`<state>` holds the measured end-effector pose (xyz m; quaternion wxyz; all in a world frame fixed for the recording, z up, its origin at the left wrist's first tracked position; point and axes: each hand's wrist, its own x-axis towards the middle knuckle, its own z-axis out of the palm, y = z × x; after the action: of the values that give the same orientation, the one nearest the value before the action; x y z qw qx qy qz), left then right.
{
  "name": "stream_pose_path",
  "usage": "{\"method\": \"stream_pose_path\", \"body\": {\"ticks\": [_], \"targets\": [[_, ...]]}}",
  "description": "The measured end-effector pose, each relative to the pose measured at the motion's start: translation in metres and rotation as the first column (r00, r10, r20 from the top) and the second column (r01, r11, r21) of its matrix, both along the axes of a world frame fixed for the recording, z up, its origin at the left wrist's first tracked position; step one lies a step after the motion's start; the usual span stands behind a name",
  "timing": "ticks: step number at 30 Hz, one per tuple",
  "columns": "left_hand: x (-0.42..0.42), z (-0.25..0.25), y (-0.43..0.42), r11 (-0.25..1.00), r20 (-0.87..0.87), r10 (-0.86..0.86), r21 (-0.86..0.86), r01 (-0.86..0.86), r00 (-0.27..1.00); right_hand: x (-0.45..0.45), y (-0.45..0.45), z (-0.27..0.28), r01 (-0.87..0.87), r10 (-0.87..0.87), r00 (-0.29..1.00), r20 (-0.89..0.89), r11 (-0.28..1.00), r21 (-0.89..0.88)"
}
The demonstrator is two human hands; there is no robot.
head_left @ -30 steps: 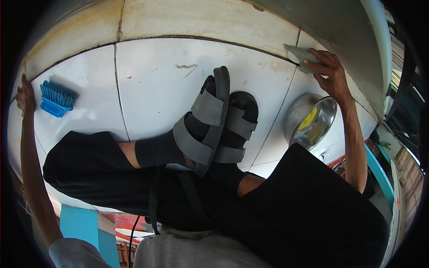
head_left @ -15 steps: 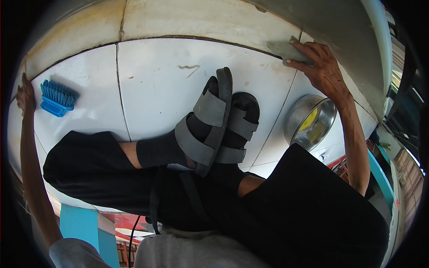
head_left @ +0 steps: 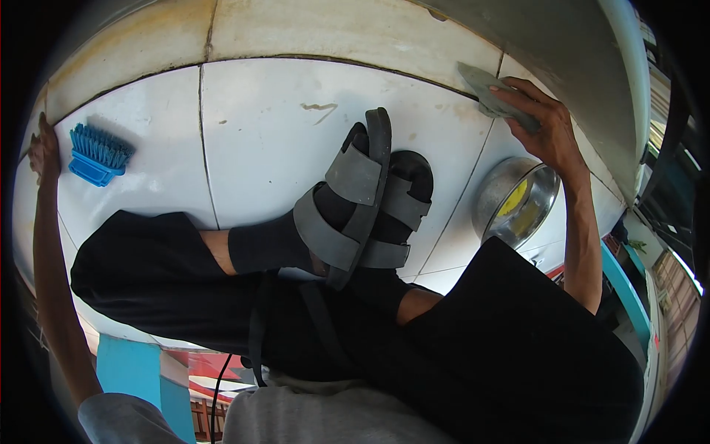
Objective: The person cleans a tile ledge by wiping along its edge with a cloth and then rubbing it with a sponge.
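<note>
In the head view my right hand (head_left: 546, 122) is closed on a grey-green cloth (head_left: 494, 92), pressed against the white tiles by the dark seam at the base of the wall. The cloth looks thin and partly folded; its exact make is unclear. Below that hand stands a round metal bowl (head_left: 484, 203) with something yellow inside. Over at the far left, my left hand (head_left: 46, 148) rests on the tiled surface with fingers apart. Beside it lies a blue scrubbing brush (head_left: 97, 170), bristles facing up toward the wall.
My sandalled feet (head_left: 347, 192) are crossed in the middle of the white tiled floor (head_left: 259, 133). Stained cream tiles (head_left: 340, 29) run along the top edge. A large grey curved surface (head_left: 562, 52) looms above my right hand. Brown smears mark the floor.
My right hand and the cloth have shifted slightly right and down along the seam, and the cloth is tilted differently. My left hand stays in place; the view has moved a little.
</note>
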<state>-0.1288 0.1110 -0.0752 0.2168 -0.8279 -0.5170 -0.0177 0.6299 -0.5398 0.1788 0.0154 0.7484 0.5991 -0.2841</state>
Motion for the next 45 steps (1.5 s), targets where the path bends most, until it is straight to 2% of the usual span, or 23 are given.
{"method": "stream_pose_path", "body": {"ticks": [2,3,5,7,9,11,13,14,17,19,21,24,26,28,30,31,32,34,38,39,40,42,45], "targets": [[0.017,0.008,-0.011,0.987,0.077,0.160,-0.034,-0.157,0.984,0.019,-0.018,0.003,-0.041,0.041,0.999,0.016,0.999,-0.004],[0.012,0.009,-0.007,0.987,0.077,0.162,-0.038,-0.159,0.984,0.024,-0.023,0.003,-0.080,0.080,0.996,0.037,0.997,-0.011],[-0.001,0.007,0.001,0.996,0.029,0.018,-0.093,-0.015,0.999,0.028,-0.024,-0.003,-0.089,0.089,0.995,0.042,0.996,-0.002],[0.006,0.007,-0.009,0.998,0.028,0.010,-0.057,-0.009,1.000,0.025,-0.016,-0.005,-0.099,0.098,0.994,0.047,0.995,0.010],[0.017,0.016,-0.017,1.000,0.022,0.005,-0.006,-0.005,1.000,0.004,0.003,-0.015,-0.252,0.241,0.964,0.116,0.964,0.091],[0.024,0.019,-0.020,0.990,0.037,0.112,-0.085,-0.108,0.993,-0.017,0.023,-0.020,-0.308,0.292,0.946,0.141,0.945,0.108],[0.011,0.008,-0.012,0.995,0.004,0.082,-0.050,-0.082,0.997,-0.030,0.041,-0.017,-0.408,0.376,0.903,0.205,0.902,0.143],[0.004,0.003,-0.002,0.999,-0.033,0.051,-0.018,-0.052,0.998,-0.028,0.038,-0.016,-0.402,0.370,0.906,0.207,0.904,0.144],[-0.017,-0.016,0.018,0.998,0.001,-0.050,0.032,0.050,0.999,-0.005,0.018,-0.007,-0.417,0.389,0.893,0.226,0.904,0.095],[-0.003,0.001,-0.005,1.000,0.046,-0.016,-0.026,0.017,0.999,0.015,-0.005,-0.004,-0.305,0.294,0.941,0.166,0.952,0.040],[0.021,0.020,-0.024,0.993,0.126,0.053,-0.110,-0.039,0.991,0.010,0.000,-0.009,-0.318,0.305,0.940,0.155,0.946,0.062],[0.023,0.014,-0.025,0.994,0.098,0.050,-0.105,-0.040,0.994,-0.015,0.024,-0.018,-0.347,0.324,0.929,0.179,0.931,0.114],[0.018,0.013,-0.018,0.995,0.064,0.050,-0.086,-0.044,0.997,-0.031,0.046,-0.023,-0.458,0.419,0.882,0.216,0.869,0.185],[0.010,0.009,-0.011,0.996,0.047,0.048,-0.075,-0.044,0.998,-0.029,0.044,-0.022,-0.465,0.424,0.877,0.227,0.868,0.176],[0.008,0.001,-0.009,0.999,0.049,-0.034,0.043,0.032,0.998,-0.020,0.037,-0.018,-0.477,0.436,0.868,0.237,0.864,0.159],[0.005,-0.001,-0.005,0.999,0.048,-0.029,0.042,0.027,0.998,-0.008,0.025,-0.013,-0.435,0.407,0.885,0.226,0.896,0.087],[0.003,0.000,-0.003,1.000,0.051,0.011,-0.016,-0.010,0.999,0.003,0.013,-0.008,-0.389,0.378,0.901,0.213,0.921,0.013],[0.003,0.004,-0.003,0.996,0.049,0.049,-0.081,-0.045,0.998,0.013,0.003,-0.003,-0.356,0.352,0.917,0.188,0.934,-0.011],[-0.010,-0.006,0.008,0.994,0.057,-0.014,-0.112,0.020,0.998,0.009,0.009,-0.013,-0.360,0.346,0.917,0.197,0.932,0.040],[-0.016,-0.007,0.013,0.991,0.091,-0.030,-0.131,0.042,0.995,0.001,0.020,-0.016,-0.424,0.399,0.889,0.224,0.903,0.075],[-0.005,0.002,0.004,0.991,0.091,-0.030,-0.125,0.042,0.995,-0.006,0.030,-0.018,-0.484,0.447,0.859,0.249,0.868,0.109],[0.018,0.015,-0.017,0.990,0.057,0.113,-0.092,-0.107,0.992,-0.011,0.035,-0.015,-0.475,0.444,0.865,0.235,0.875,0.093],[-0.014,-0.019,0.018,1.000,0.069,-0.003,0.007,0.003,0.998,0.004,0.018,-0.010,-0.454,0.432,0.871,0.233,0.890,0.049]]}}
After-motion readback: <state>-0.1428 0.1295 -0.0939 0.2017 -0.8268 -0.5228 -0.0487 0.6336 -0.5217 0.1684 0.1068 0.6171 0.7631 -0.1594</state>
